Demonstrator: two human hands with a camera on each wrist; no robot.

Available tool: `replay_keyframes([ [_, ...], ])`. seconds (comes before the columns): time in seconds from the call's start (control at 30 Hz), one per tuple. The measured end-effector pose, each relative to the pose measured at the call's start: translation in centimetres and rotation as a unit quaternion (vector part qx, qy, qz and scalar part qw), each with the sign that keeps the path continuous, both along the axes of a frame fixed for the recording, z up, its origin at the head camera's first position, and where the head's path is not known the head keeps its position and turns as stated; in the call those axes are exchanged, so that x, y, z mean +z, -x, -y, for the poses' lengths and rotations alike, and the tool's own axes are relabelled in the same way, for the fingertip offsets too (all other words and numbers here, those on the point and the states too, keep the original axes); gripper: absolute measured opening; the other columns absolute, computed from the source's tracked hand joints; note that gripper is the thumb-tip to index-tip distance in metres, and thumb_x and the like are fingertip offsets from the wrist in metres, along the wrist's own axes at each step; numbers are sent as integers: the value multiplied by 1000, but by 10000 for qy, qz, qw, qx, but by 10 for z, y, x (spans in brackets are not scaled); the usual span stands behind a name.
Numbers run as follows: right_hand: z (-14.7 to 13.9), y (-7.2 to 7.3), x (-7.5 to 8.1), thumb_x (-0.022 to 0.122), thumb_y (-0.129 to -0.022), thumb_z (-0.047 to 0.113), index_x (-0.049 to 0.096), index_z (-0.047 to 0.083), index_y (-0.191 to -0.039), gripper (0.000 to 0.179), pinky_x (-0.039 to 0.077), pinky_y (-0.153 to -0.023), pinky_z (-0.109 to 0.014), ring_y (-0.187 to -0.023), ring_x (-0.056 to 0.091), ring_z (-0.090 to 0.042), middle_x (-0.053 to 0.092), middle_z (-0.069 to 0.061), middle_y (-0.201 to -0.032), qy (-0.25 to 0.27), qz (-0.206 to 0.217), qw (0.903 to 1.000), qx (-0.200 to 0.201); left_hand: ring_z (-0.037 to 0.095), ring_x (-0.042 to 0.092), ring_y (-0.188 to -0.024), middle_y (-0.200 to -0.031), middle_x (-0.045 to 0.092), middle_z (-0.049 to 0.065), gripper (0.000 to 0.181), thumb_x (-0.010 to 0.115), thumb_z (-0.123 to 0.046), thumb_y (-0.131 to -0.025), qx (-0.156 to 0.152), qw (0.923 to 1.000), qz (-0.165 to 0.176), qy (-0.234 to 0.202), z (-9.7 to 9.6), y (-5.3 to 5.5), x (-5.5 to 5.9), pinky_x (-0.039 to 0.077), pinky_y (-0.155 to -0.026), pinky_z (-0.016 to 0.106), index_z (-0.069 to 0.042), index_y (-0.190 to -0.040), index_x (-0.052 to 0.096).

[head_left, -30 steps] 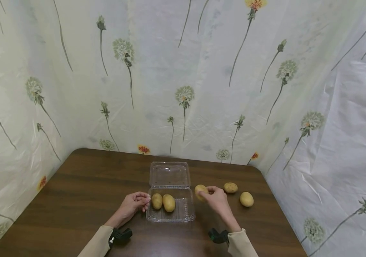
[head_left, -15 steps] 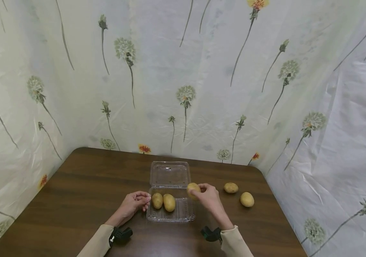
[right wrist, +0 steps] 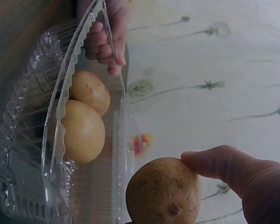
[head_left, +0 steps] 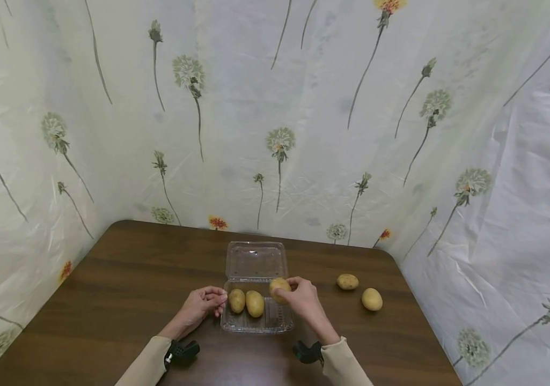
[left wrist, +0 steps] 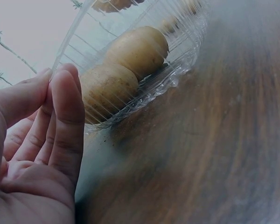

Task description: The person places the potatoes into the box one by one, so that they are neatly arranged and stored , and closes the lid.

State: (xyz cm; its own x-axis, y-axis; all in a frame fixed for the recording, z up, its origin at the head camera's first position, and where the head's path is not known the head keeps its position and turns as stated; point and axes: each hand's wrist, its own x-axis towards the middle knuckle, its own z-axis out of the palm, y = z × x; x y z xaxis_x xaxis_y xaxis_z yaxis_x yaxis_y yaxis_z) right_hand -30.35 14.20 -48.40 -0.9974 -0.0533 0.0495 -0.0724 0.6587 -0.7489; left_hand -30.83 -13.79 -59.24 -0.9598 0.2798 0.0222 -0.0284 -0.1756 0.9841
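Left hand [head_left: 201,308] pinching ribbed plastic box [head_left: 273,320], right hand [head_left: 305,299] gripping speckled, rounded potato [right wrist: 163,193]

Long beige sleeves [head_left: 144,362], black wrist-worn cameras [head_left: 185,352]

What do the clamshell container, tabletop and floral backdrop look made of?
Clamshell container: likely clear plastic, glossy; see-through ribbed walls with bright glints.
Tabletop: dark brown wood grain, low sheen; solid wood or laminate, can't tell.
Floral backdrop: probably plastic sheeting or coated fabric; creases and shiny patches.
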Motion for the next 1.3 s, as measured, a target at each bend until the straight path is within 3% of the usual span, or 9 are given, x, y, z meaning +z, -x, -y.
replay_keyframes([
  [1.0,20,-1,-9,74,-78,30,64,-2,-105,44,45,-56,-25,-67,54,-15,65,-10,-88,-59,155,9994,290,8,62,-68,-83,66,2,30,64,-14,-93,-51,10000,-44,15,1,-2,3,52,-60,22,9,-109,54],
  [1.3,24,-3,-12,74,-77,29,65,-2,-105,43,46,-56,-26,-68,55,-15,66,-9,-89,-124,70,9995,275,8,62,-67,-79,66,-1,25,65,-16,-93,-34,10000,37,-26,1,-1,2,52,-59,22,4,-106,56],
])
